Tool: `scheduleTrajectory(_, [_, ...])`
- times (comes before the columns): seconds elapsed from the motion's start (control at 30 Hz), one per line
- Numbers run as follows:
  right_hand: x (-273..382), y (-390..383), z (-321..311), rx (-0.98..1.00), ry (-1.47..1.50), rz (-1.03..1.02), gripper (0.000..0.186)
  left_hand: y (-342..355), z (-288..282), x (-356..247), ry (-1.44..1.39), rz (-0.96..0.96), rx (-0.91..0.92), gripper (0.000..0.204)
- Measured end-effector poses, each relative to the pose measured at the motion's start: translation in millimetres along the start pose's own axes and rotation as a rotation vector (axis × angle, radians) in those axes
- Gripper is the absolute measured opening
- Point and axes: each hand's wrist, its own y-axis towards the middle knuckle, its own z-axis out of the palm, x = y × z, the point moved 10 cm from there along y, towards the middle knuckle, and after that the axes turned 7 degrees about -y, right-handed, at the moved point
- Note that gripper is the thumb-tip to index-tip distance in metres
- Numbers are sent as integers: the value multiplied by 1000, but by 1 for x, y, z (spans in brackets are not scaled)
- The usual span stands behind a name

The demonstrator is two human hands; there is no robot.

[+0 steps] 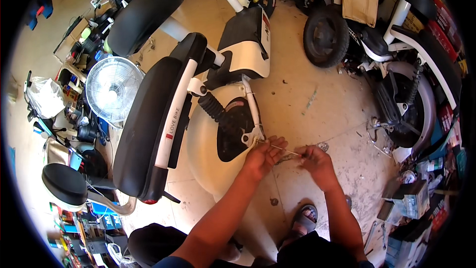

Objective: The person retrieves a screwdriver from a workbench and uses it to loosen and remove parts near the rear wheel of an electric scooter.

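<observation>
A white electric bike (pixel 245 62) with a black padded seat (pixel 148 124) stands in front of me, its rear wheel (pixel 210 141) under a cream cover. Beside the metal bracket at the wheel's hub, my left hand (pixel 265 159) has its fingers curled round a thin pale strand (pixel 286 150), like a cable or thin rod. Further right, my right hand (pixel 316 165) pinches the strand's outer end between thumb and fingers. The strand runs from near the hub across to that pinch. Its inner end is hard to make out behind the left fingers.
A round fan (pixel 114 89) stands at the left among cluttered parts, near a black stool seat (pixel 64 183). Another bike (pixel 404 94) stands at the right, with a loose-looking black tyre (pixel 326 36) further back. Boxes (pixel 411 198) crowd the right side.
</observation>
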Motion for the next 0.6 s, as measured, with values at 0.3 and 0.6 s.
scheduleTrajectory(0.3, [50,-25,18,-331,-1118,-762,67,-49,16,-25,982,214,-259,28])
scheduleTrajectory(0.6, [6,-12,-8,-66,-763,-451,65,-110,89,-72,2095,1050,-452,29])
